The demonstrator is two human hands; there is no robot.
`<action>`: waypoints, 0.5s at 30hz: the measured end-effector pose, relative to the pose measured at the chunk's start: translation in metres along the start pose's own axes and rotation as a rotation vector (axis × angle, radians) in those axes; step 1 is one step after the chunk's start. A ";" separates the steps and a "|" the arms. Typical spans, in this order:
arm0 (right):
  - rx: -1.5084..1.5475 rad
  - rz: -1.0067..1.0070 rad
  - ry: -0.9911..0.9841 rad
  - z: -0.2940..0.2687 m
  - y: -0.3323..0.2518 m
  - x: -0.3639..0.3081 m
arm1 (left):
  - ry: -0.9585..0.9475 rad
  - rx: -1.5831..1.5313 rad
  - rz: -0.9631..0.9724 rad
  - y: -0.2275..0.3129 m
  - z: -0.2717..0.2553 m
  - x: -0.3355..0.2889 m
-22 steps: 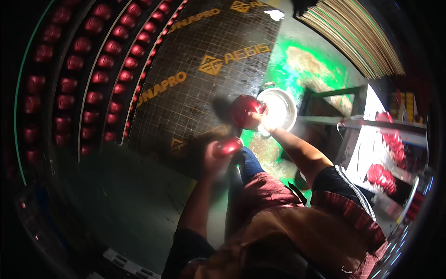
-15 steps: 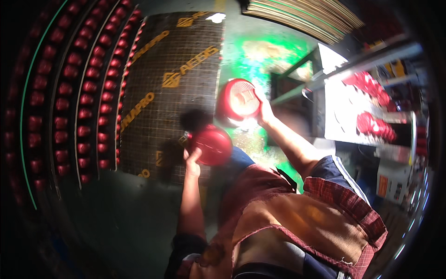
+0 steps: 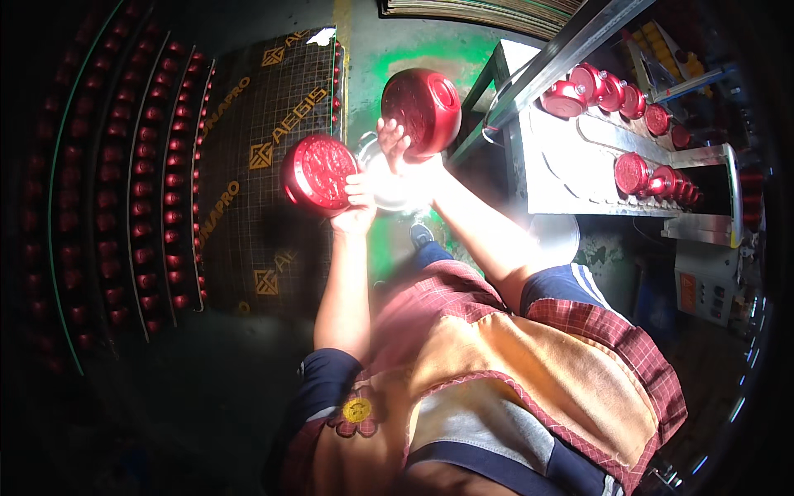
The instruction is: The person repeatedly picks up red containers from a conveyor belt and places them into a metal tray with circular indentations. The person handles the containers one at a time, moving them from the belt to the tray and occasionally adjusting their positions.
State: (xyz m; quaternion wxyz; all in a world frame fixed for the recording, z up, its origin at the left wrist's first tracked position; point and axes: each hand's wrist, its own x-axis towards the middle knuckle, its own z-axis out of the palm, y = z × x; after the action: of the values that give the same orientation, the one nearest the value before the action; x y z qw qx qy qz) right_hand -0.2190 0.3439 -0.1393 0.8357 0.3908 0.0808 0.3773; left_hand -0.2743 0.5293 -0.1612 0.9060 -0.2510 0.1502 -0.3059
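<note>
Fingers of the left hand curl tight around the edge of a red round lid, near the middle of the frame, flat face turned up so it can be seen. The right hand grips a red bowl-shaped cap just above. More red caps sit in a row on the metal machine, upper right. Rows of red pieces hang at left.

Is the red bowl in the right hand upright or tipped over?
Tipped: the red bowl in the right hand shows its rounded outside and base to the camera, its opening turned away.
</note>
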 end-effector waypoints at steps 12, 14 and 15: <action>-0.155 -0.023 -0.020 0.034 -0.036 -0.065 | -0.008 0.059 0.027 -0.012 -0.033 0.045; -0.351 -0.170 -0.020 0.037 -0.036 -0.106 | 0.036 0.161 0.003 -0.005 -0.042 0.037; -0.468 -0.247 0.005 0.039 -0.034 -0.128 | 0.051 0.275 0.018 -0.001 -0.049 0.029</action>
State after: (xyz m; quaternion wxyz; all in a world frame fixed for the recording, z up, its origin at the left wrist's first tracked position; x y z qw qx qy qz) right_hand -0.2730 0.2180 -0.1581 0.9429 0.1731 0.0404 0.2816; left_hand -0.2731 0.4925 -0.2043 0.9305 -0.1153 0.1322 -0.3216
